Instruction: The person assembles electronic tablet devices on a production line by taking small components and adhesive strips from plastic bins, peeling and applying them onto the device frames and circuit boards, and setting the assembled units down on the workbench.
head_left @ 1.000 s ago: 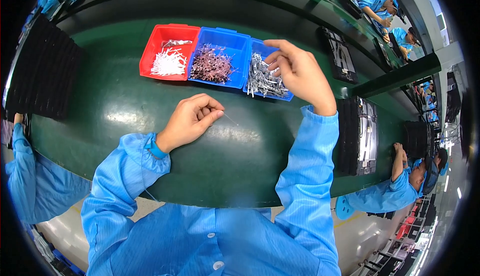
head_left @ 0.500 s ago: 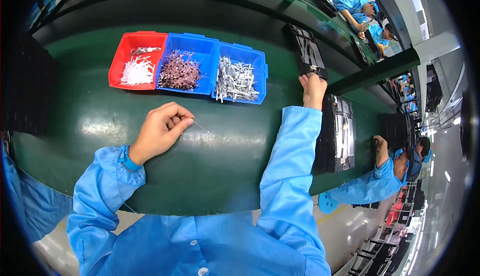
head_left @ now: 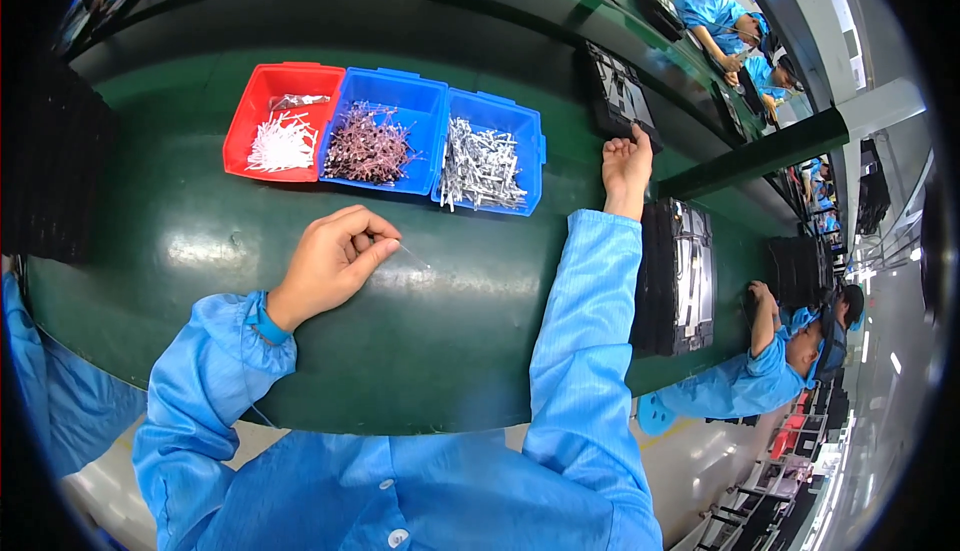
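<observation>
My left hand [head_left: 338, 263] is closed in a pinch over the green tabletop [head_left: 430, 341], left of centre. Between thumb and forefinger it holds a thin wire [head_left: 416, 255], whose free end points right. At the back right, my right hand [head_left: 627, 166] has its palm turned up and its fingers partly bent and apart. One raised fingertip meets the near edge of a flat black tray [head_left: 622, 91] with pale strips in it. No object shows in that hand.
A red bin [head_left: 243, 141] of white pieces and two blue bins [head_left: 400, 186] of purplish and silvery pieces stand side by side. Stacked black trays [head_left: 685, 276] lie right, beneath a green post [head_left: 760, 156]. A dark stack [head_left: 60, 171] stands left. Co-workers sit beyond.
The black tray at the back right has slid slightly farther away. My right hand has turned more palm-up and its fingers have loosened at the tray's edge. My left hand keeps its pinch.
</observation>
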Motion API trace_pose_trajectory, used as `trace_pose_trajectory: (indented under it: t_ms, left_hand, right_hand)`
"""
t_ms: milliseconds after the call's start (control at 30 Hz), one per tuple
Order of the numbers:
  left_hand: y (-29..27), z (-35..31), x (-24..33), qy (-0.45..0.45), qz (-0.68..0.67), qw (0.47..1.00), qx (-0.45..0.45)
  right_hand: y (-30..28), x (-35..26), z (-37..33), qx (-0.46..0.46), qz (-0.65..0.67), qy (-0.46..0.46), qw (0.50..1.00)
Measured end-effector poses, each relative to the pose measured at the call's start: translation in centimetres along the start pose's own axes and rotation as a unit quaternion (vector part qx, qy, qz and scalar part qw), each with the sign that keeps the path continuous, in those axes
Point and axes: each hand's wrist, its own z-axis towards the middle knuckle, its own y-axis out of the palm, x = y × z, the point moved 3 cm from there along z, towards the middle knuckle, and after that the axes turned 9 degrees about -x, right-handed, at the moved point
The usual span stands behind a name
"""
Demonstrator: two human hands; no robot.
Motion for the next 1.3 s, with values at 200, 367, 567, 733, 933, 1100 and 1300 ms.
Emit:
trace_pose_trajectory:
  t_ms: [200,367,567,733,933,1100,1300]
  left_hand:
    - [-0.4,0.0,-0.4,-0.004,-0.022,1.0,0.009]
    - [-0.4,-0.2,-0.3,0.009,-0.006,1.0,-0.007]
    - [-0.6,-0.9,-0.5,0.006,-0.046,0.999,0.006]
    - [-0.4,-0.9,-0.8,-0.024,-0.11,0.993,-0.018]
    - [2.5,-3.0,2.9,0.004,-0.146,0.981,-0.129]
    - [7.5,-5.0,4.7,0.016,-0.171,0.966,-0.194]
    - [10.3,-6.3,5.6,0.017,-0.192,0.962,-0.194]
  right_hand:
    - [0.7,0.7,-3.0,-0.091,0.047,0.079,0.992]
    - [-0.3,1.8,-9.3,-0.094,-0.049,0.087,0.991]
    - [-2.8,1.0,-23.4,-0.118,-0.101,0.127,0.98]
    - [-5.3,-1.2,-36.8,-0.101,-0.12,0.157,0.975]
    - [-7.5,-2.7,-49.8,-0.079,-0.081,0.278,0.954]
    - [-6.1,-3.4,-54.4,-0.188,-0.011,0.365,0.912]
    - [-8.8,-9.9,-52.7,-0.336,-0.294,0.268,0.854]
